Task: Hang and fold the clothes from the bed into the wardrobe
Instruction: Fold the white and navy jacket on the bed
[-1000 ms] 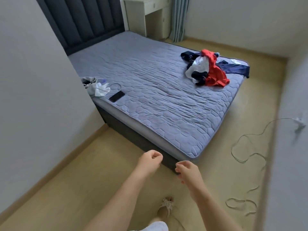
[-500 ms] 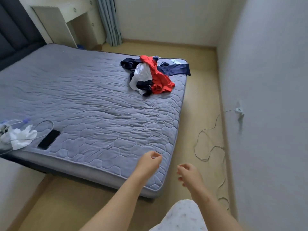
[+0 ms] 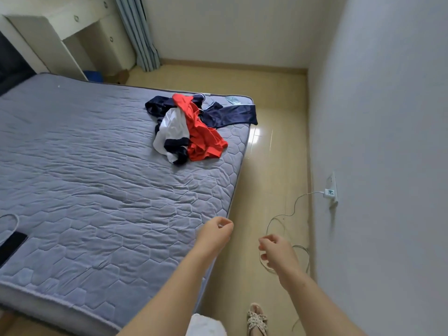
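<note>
Left grip (image 3: 215, 230) and right grip (image 3: 276, 251) are hovering loosely curled, holding nothing. Judging approach step; I'm needing to reach clothes pile (image 3: 194, 132) at far right corner of bed (image 3: 97, 190).

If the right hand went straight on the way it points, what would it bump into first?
Likely the mattress edge: the right hand aims up-left across the floor toward it, with the clothes pile farther along. Its height is unclear.

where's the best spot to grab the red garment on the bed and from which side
Probably its near lower edge: the red garment lies uppermost, and that part spreads loose on the mattress, clear of the white piece beside it. Come from the bed's right edge, which it lies closest to.
</note>
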The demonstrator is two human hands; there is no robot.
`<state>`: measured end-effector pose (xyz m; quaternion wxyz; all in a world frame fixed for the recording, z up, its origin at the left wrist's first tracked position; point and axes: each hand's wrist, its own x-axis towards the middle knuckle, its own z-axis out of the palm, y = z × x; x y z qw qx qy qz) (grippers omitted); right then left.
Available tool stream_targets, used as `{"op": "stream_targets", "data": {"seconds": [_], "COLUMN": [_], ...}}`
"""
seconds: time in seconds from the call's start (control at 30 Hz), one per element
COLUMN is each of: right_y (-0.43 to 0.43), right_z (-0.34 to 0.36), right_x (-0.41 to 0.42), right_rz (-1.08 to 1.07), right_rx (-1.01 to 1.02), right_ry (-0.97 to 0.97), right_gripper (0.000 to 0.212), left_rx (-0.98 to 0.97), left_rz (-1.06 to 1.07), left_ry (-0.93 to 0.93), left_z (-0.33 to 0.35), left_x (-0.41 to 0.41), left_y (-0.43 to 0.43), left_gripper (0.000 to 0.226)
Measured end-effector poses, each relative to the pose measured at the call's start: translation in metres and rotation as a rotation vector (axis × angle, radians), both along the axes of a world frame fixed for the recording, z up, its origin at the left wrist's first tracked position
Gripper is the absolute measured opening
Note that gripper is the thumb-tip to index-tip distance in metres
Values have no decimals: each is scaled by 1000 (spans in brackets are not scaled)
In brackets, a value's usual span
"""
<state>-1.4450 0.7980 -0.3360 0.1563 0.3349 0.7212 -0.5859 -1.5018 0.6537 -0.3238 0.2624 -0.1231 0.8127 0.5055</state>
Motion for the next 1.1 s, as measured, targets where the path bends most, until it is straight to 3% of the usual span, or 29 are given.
{"op": "stream_targets", "data": {"seconds": [0.27, 0.53, 0.77, 1.1], "right_y": [51, 79, 74, 39], "right_z": [-4, -12, 7, -5], "right_x": [-105, -281, -421, -570], "right_rz": [57, 145, 231, 454], "right_rx": [-31, 26, 60, 51], "right_ry": [-50, -35, -5, -21], "right_gripper": [15, 14, 15, 14], "left_rx": [-29, 32, 46, 54], "left_rz": [68, 140, 211, 490], "left_ry": [-53, -20, 54, -39], "left_z": [-12, -20, 2, -22], "left_x": [-91, -263, -394, -505], "left_y": [34, 52, 49, -1], "left_gripper": [13, 14, 14, 17]}}
